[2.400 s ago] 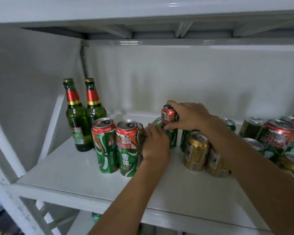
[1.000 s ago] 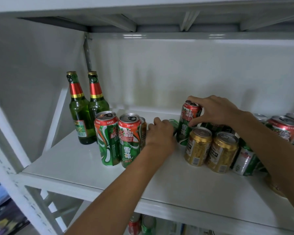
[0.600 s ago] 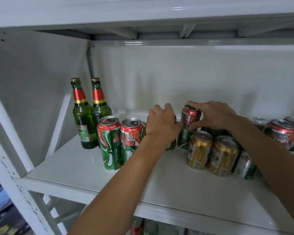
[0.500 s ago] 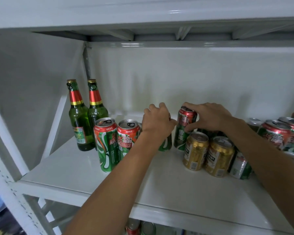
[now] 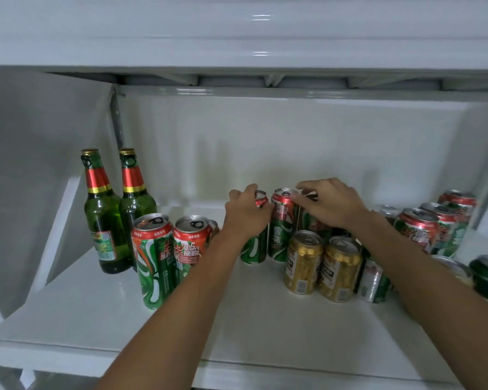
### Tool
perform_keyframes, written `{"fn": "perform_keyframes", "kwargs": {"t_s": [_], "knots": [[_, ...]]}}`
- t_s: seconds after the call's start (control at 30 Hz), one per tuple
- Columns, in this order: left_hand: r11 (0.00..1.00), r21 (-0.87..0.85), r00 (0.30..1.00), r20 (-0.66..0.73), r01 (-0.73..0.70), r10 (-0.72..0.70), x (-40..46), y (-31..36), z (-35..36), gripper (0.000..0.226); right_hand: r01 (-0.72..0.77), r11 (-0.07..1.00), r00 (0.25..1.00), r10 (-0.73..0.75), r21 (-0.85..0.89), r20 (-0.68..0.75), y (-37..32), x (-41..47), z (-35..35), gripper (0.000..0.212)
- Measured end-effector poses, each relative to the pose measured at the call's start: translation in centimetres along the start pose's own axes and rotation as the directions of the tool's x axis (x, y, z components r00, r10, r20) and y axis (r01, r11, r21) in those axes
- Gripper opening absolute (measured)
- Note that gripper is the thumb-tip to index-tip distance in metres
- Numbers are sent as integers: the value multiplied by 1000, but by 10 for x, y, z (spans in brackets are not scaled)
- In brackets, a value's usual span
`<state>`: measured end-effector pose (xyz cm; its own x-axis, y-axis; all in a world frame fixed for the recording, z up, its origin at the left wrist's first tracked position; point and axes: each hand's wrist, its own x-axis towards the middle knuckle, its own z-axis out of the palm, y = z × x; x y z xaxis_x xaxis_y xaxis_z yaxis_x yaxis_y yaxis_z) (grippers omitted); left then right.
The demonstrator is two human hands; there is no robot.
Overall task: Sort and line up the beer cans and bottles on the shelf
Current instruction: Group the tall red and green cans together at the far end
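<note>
Cans [image 5: 282,226]: L hand [image 5: 245,212] fingers, R hand [image 5: 331,205] fingers each wrap one, partly hidden.

A: Taking the two gold cans [image 5: 321,267] as the mark, where is there room on the shelf [image 5: 265,333]?

B: In front of them the white board lies bare to its front edge, and to their left a bare strip runs back between them and the two tall green cans [image 5: 166,254]

A: And what blocks?

B: Behind them, tall green cans stand close under both hands. To their right, mixed cans [image 5: 434,229] crowd to the shelf's end. Far left, two green bottles [image 5: 116,212] fill the back corner
</note>
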<state>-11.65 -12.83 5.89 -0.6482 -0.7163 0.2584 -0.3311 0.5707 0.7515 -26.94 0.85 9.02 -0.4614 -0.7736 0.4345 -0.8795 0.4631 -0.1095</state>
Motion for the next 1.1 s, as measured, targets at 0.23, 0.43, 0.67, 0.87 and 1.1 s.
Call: {"fn": "perform_keyframes", "kwargs": {"t_s": [0.23, 0.43, 0.67, 0.87, 1.1], "knots": [[995, 9, 966, -239, -104, 103, -23, 5, 20, 53, -26, 948, 996, -4, 318, 94, 4, -33, -6, 54], [884, -90, 812, -447, -458, 375, -55, 13, 37, 41, 45, 903, 959, 80, 428, -270, -8, -93, -27, 59], [739, -187, 762, -159, -648, 628, -112, 22, 58, 25, -8, 762, 448, 582, 648, -679, 41, -224, -36, 23], [659, 51, 659, -22, -750, 752, -137, 55, 104, 26, -295, 537, 344, 832, 790, -436, 128, -282, -32, 28], [633, 286, 682, 112, -719, 723, -155, 127, 192, 58, -499, 574, 773, 634, 650, 33, 194, -267, -21, 92]]}}
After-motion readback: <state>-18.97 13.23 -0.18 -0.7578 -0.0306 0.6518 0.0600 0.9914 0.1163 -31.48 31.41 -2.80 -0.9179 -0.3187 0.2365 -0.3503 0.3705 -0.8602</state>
